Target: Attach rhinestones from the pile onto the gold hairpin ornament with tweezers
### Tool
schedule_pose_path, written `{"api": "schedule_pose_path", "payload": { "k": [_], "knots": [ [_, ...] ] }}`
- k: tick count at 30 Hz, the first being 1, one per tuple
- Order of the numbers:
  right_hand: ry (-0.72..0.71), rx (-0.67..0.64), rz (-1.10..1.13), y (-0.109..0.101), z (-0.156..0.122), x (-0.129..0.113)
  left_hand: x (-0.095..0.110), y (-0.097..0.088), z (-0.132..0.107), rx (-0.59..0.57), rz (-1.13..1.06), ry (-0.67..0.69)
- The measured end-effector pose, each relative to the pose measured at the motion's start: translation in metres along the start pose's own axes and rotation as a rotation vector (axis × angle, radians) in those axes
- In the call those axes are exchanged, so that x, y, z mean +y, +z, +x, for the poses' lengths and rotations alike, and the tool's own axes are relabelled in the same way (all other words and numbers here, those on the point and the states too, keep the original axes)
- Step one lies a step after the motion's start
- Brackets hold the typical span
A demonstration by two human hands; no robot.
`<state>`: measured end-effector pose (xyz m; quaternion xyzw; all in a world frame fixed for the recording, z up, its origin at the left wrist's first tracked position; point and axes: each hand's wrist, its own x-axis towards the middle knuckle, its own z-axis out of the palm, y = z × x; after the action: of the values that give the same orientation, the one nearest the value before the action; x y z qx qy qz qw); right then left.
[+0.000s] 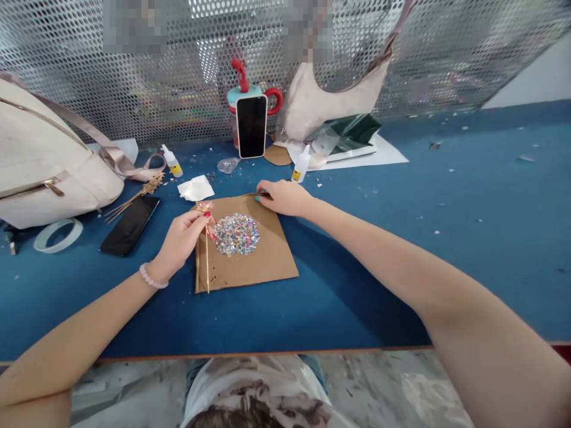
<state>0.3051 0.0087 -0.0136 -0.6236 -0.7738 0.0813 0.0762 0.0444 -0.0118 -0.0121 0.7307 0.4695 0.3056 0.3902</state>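
Observation:
My left hand point(185, 238) pinches a thin gold hair stick point(207, 261) with a pink, glittery ornament at its top. The stick points down over the left edge of a flat brown cardboard piece point(267, 255). A round heap of multicoloured shiny sequins or chips point(236, 233) lies on the cardboard, right beside my left fingertips. At the cardboard's far right corner, my right hand point(283, 197) has its fingers closed around the edge. The underside of that grip is hidden.
Behind the cardboard are a white crumpled tissue point(196, 188), two glue bottles point(172, 161), a propped phone point(251, 127) and a red-handled cup point(243, 89). To the left lie gold sticks point(143, 193), another phone point(130, 226), a tape roll point(57, 235) and a white bag point(53, 154).

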Motion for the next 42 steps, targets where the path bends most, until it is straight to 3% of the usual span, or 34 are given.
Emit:
{"api": "schedule_pose_path", "payload": {
  "k": [8,14,19,26,31,38,42],
  "knots": [
    [0.058,0.032,-0.048,0.005,-0.044,0.017,0.006,0.017,-0.011,-0.175,0.020,0.058],
    [0.014,0.198,-0.035,0.011,-0.054,0.021,0.013,0.016,-0.027,-0.224,0.138,0.113],
    [-0.147,0.363,0.050,0.009,-0.056,0.015,0.024,0.015,-0.035,-0.183,0.256,0.195],
    [-0.403,0.477,0.254,-0.001,-0.074,-0.007,0.028,0.020,-0.047,-0.165,0.331,0.300],
    [-0.427,0.396,0.481,-0.003,-0.087,-0.022,0.024,0.024,-0.049,-0.184,0.339,0.331],
    [-0.272,0.295,0.843,-0.004,-0.089,-0.033,0.017,0.027,-0.049,-0.202,0.333,0.334],
    [-0.254,0.261,0.983,-0.002,-0.090,-0.035,0.016,0.029,-0.050,-0.191,0.325,0.339]
  ]
}}
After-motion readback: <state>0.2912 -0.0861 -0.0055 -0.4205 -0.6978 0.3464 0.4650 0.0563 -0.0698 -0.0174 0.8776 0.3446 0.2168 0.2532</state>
